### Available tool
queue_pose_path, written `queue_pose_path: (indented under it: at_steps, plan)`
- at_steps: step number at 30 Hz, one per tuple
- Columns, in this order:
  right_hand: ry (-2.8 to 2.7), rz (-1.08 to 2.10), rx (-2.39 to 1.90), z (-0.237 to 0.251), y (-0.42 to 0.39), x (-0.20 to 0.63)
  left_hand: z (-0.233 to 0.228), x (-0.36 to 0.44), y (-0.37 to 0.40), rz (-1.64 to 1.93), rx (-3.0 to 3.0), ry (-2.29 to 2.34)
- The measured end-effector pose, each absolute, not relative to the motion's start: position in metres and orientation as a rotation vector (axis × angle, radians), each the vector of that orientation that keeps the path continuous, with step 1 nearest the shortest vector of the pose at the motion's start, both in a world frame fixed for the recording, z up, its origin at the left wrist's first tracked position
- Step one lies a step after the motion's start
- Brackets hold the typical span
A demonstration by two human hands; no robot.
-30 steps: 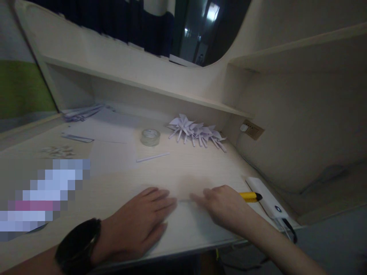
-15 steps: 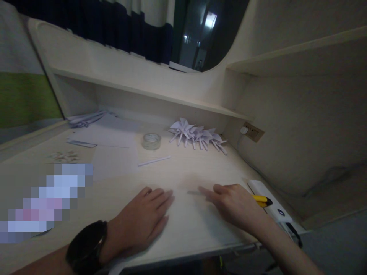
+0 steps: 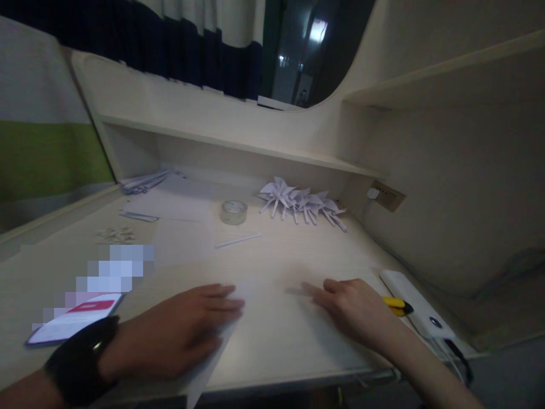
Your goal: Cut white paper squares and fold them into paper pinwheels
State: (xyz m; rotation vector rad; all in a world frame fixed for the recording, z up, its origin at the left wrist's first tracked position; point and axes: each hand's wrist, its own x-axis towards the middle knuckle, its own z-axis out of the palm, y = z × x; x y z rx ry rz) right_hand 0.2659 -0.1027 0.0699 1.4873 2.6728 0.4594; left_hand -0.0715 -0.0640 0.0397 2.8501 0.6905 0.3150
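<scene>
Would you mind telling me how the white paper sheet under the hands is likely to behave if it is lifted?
The paper sheet looks thin and lies flat under the left hand, so it would probably flop. It seems light, likely sliding easily on the smooth desk. It probably creases readily.

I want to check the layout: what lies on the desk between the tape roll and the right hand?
In the head view, a thin white paper stick lies between tape roll and right hand; otherwise bare desk.
</scene>
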Motion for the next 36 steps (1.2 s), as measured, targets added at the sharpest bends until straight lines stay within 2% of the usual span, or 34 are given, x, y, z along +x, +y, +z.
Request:
queue_pose_path:
  at_steps: [4, 8, 11, 15, 18, 36]
  plan:
    - [2.635, 0.491, 1.498, 0.071, -0.102, 0.262, 0.021, -0.057, -0.051, 0.363, 2.948, 1.180]
    - [2.650, 0.523, 1.482, 0.071, -0.101, 0.261, 0.012, -0.044, -0.047, 0.452, 2.952, 1.338]
    - [2.662, 0.540, 1.460, 0.070, -0.099, 0.259, 0.017, -0.040, -0.050, 0.499, 2.967, 1.220]
    - [2.678, 0.536, 1.456, 0.071, -0.095, 0.253, 0.027, -0.028, -0.054, 0.581, 2.966, 0.704]
    - [2.677, 0.501, 1.466, 0.072, -0.091, 0.250, 0.030, -0.017, -0.052, 0.599, 2.916, 0.498]
    - [2.716, 0.456, 1.428, 0.066, -0.077, 0.256, 0.018, -0.011, -0.045, 0.552, 2.827, 0.572]
